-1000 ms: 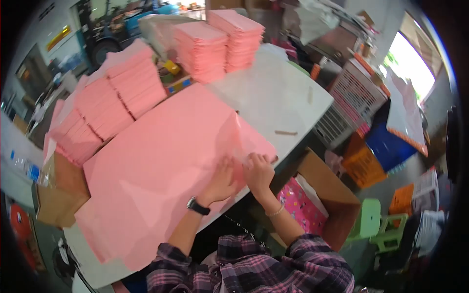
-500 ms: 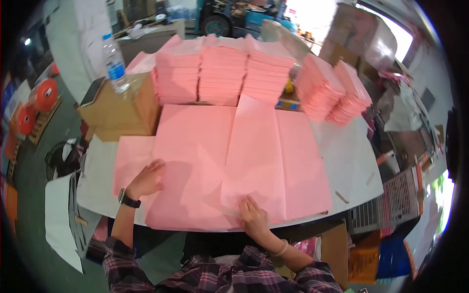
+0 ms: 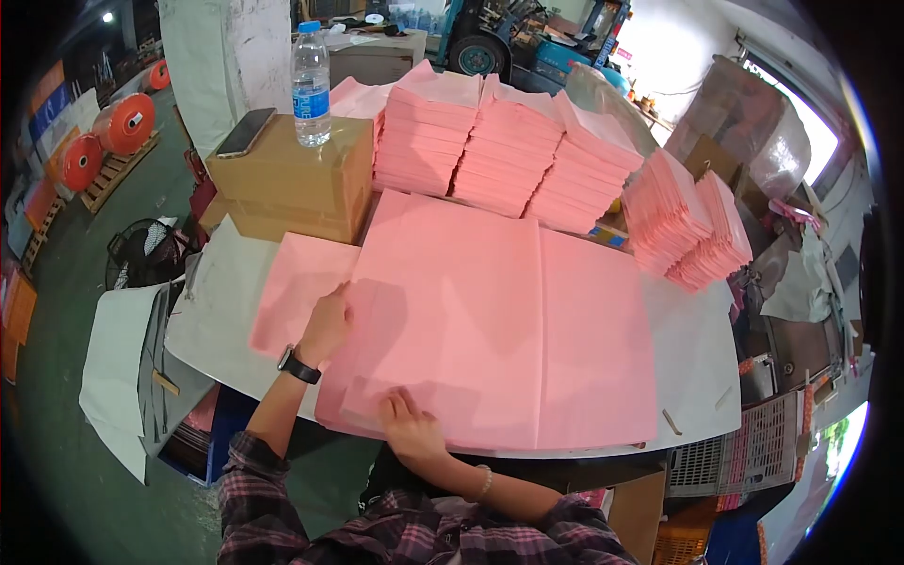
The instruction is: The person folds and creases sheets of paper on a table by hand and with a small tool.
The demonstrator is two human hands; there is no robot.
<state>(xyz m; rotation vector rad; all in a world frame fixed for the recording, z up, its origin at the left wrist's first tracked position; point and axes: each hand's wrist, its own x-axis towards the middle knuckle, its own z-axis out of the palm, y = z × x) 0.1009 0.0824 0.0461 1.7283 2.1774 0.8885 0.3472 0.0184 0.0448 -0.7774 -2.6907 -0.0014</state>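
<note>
Large pink sheets [image 3: 461, 301] lie on the white table, with a lengthwise fold line right of their middle. My left hand [image 3: 328, 325], watch on the wrist, touches their left edge, beside a smaller pink piece [image 3: 299, 287]; its fingers are bent and what they hold, if anything, is hidden. My right hand [image 3: 412, 431] rests on the near left part of the sheets with its fingers spread over the paper. Tall stacks of folded pink pieces [image 3: 499, 146] stand behind the sheets, and two more stacks [image 3: 667, 212] stand at the back right.
A cardboard box [image 3: 292, 179] at the table's back left carries a water bottle [image 3: 311, 89] and a phone [image 3: 247, 132]. The white table [image 3: 697, 377] has a rounded right side. Beyond it stands a grey crate [image 3: 734, 452]. A black fan [image 3: 146, 254] stands on the floor at left.
The view has swung left. My right hand has moved from the folded strip to the near left of the sheets, and the strip no longer shows. My left hand has come to the sheets' left edge.
</note>
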